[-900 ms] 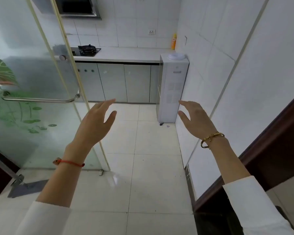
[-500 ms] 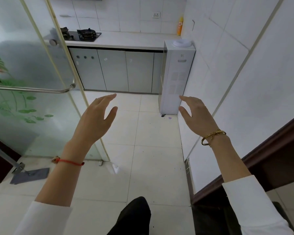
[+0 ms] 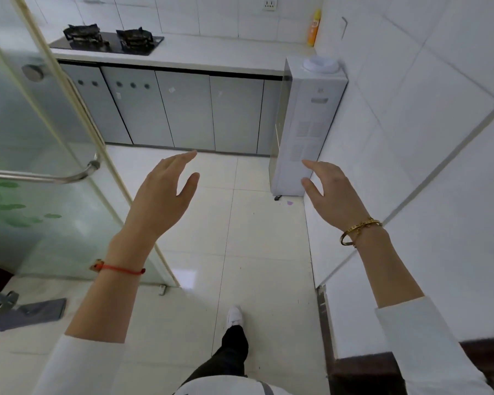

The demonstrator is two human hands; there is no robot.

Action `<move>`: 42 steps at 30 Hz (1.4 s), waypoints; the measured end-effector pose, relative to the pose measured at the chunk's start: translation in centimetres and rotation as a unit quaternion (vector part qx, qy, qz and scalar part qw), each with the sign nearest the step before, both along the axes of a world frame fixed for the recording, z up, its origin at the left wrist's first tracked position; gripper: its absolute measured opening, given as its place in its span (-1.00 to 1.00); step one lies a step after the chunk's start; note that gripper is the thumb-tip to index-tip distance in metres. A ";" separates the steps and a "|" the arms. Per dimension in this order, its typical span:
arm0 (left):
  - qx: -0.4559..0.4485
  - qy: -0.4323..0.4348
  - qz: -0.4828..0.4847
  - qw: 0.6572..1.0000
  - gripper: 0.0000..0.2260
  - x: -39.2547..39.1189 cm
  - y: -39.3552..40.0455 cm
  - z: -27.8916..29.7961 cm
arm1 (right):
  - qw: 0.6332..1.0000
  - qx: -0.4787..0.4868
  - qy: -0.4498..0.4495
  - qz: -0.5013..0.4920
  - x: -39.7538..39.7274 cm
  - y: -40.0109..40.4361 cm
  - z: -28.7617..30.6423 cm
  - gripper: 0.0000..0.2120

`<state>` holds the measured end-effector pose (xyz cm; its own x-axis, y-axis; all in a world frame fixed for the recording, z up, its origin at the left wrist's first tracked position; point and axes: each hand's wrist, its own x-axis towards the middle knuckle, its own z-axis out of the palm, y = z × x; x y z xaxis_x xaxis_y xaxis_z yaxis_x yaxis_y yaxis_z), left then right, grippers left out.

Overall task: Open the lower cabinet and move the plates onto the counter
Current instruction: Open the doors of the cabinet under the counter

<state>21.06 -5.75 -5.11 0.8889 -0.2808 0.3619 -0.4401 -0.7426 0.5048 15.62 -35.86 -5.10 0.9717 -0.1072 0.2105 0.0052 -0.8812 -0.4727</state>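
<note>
Head view — left hand, right hand empty.

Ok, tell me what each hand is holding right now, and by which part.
Nothing is held. The left hand and the right hand are both open and raised in the air, apart from the lower cabinet.

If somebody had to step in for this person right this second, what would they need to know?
Left hand: open, held in the air, holding nothing.
Right hand: open, held in the air, holding nothing.
Lower cabinet doors under the counter: all shut, across the floor ahead. No plates in sight.
Done: nothing of the job itself; the person is mid-step toward the cabinets.
Left: reach the cabinets, open a door, find the plates, lift them onto the counter.
</note>
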 end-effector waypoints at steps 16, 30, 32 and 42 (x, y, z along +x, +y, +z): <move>0.023 0.005 0.010 1.000 -0.62 26.2 -3.0 1.1 | 1.000 0.012 -0.006 0.025 28.1 -2.4 1.4 -0.59; 0.018 0.014 0.076 0.997 -0.62 48.9 -8.2 0.1 | 0.996 0.020 0.007 0.088 53.7 -7.9 -0.2 -0.58; 0.014 0.008 0.086 0.996 -0.62 52.3 -9.0 0.6 | 0.995 0.018 -0.001 0.102 58.1 -8.7 0.3 -0.58; 0.014 0.015 0.153 0.988 -0.63 65.0 -9.9 0.5 | 0.988 0.011 0.004 0.156 74.9 -8.6 0.3 -0.58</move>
